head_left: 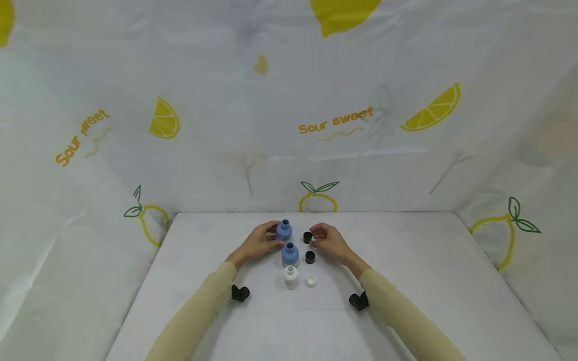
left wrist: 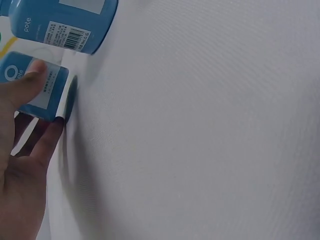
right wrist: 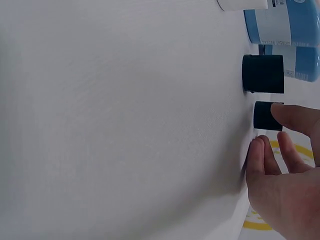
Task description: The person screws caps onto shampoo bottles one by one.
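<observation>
In the head view my left hand (head_left: 263, 239) holds the far blue bottle (head_left: 284, 230), with its thumb across the label in the left wrist view. A second uncapped blue bottle (head_left: 290, 254) stands just nearer, and a small white bottle (head_left: 291, 277) is nearest. My right hand (head_left: 328, 240) pinches the far black cap (right wrist: 265, 116) between thumb and forefinger, its other fingers extended close to the tabletop. Another black cap (head_left: 310, 257) lies beside the second blue bottle. Next to the white bottle is a white cap (head_left: 311, 281).
The white tabletop (head_left: 406, 250) spreads to both sides. Behind it hangs a white sheet (head_left: 253, 150) printed with lemons. A black bracket-like piece (head_left: 240, 293) shows at the left sleeve and a similar black piece (head_left: 359, 301) at the right sleeve.
</observation>
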`<state>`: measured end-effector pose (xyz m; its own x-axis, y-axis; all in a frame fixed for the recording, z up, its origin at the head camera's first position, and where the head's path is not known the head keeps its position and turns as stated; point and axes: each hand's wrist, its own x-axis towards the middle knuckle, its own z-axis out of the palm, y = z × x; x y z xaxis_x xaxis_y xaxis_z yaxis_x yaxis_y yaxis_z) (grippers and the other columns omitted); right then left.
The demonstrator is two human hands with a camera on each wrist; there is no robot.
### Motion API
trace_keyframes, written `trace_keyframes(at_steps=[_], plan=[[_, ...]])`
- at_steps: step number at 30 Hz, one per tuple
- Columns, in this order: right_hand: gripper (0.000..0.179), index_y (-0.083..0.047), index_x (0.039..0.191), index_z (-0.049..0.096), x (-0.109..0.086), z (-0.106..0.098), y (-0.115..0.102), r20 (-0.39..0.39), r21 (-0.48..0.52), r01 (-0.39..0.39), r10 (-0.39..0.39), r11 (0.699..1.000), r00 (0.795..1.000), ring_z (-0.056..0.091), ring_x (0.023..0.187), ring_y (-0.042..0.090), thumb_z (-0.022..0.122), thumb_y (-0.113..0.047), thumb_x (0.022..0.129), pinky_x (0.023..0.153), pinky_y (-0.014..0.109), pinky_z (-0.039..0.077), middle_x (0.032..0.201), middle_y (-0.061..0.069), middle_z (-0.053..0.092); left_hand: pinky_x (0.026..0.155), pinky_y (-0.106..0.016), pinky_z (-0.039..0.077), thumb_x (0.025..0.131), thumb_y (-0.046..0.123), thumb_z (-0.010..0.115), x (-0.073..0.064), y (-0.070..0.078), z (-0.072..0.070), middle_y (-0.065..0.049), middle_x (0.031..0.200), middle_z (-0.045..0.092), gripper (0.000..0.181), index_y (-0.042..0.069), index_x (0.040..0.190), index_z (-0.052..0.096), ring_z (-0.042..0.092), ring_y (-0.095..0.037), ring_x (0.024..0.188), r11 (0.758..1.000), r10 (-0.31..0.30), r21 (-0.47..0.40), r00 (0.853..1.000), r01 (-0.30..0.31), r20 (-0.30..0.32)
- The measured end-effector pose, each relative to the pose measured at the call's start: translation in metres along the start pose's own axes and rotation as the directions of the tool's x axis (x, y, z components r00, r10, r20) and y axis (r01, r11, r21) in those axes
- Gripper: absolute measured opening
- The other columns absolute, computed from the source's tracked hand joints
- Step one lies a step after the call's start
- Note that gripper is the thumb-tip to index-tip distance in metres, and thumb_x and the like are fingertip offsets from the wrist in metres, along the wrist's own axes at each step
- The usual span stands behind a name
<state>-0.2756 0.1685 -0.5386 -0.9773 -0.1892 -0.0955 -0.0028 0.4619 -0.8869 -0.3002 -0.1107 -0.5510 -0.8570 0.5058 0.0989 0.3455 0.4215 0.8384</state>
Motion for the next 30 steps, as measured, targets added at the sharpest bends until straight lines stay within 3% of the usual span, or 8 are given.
trace_keyframes(at_steps=[7, 12, 22, 30], plan=[[0.038, 0.004, 0.130, 0.068, 0.000, 0.009, -0.005, -0.037, -0.075, -0.006, 0.004, 0.997, 0.999, 0.070, 0.123, 0.037, 0.079, -0.005, 0.095, 0.113, 0.051, 0.059, 0.131, 0.024, 0.072, 0.114, -0.044, 0.061, 0.096, 0.012, 0.084, -0.011, 0.000, -0.006, -0.023, 0.145, 0.065, 0.068, -0.003, 0.154, 0.052, 0.064, -0.042, 0.136, 1.000, -0.025, -0.015, 0.998, 0.025, -0.059], [0.034, 0.004, 0.127, 0.071, 0.001, 0.010, -0.005, -0.051, -0.115, -0.019, 0.014, 0.993, 0.999, 0.072, 0.120, 0.035, 0.079, -0.007, 0.096, 0.110, 0.050, 0.061, 0.128, 0.023, 0.074, 0.116, -0.049, 0.059, 0.097, 0.011, 0.082, -0.013, 0.002, -0.008, -0.024, 0.147, 0.063, 0.066, -0.003, 0.154, 0.052, 0.062, -0.041, 0.135, 0.999, -0.005, -0.035, 0.997, 0.003, -0.082], [0.034, 0.006, 0.128, 0.069, 0.004, 0.001, -0.006, -0.028, -0.058, 0.020, -0.021, 0.998, 0.999, 0.074, 0.121, 0.037, 0.078, -0.010, 0.099, 0.104, 0.043, 0.066, 0.129, 0.026, 0.075, 0.116, -0.050, 0.060, 0.096, 0.013, 0.083, -0.014, 0.015, -0.020, -0.023, 0.145, 0.064, 0.068, -0.002, 0.155, 0.052, 0.063, -0.040, 0.135, 0.998, -0.016, -0.055, 0.994, 0.010, -0.106], [0.039, 0.009, 0.133, 0.066, 0.005, -0.020, -0.028, -0.011, 0.004, 0.115, -0.115, 0.993, 0.993, 0.072, 0.127, 0.043, 0.077, -0.008, 0.100, 0.109, 0.045, 0.064, 0.135, 0.030, 0.072, 0.114, -0.051, 0.061, 0.095, 0.014, 0.085, -0.017, 0.022, -0.028, -0.026, 0.144, 0.065, 0.067, -0.004, 0.152, 0.054, 0.067, -0.043, 0.132, 1.000, 0.022, 0.012, 0.991, -0.021, -0.132]])
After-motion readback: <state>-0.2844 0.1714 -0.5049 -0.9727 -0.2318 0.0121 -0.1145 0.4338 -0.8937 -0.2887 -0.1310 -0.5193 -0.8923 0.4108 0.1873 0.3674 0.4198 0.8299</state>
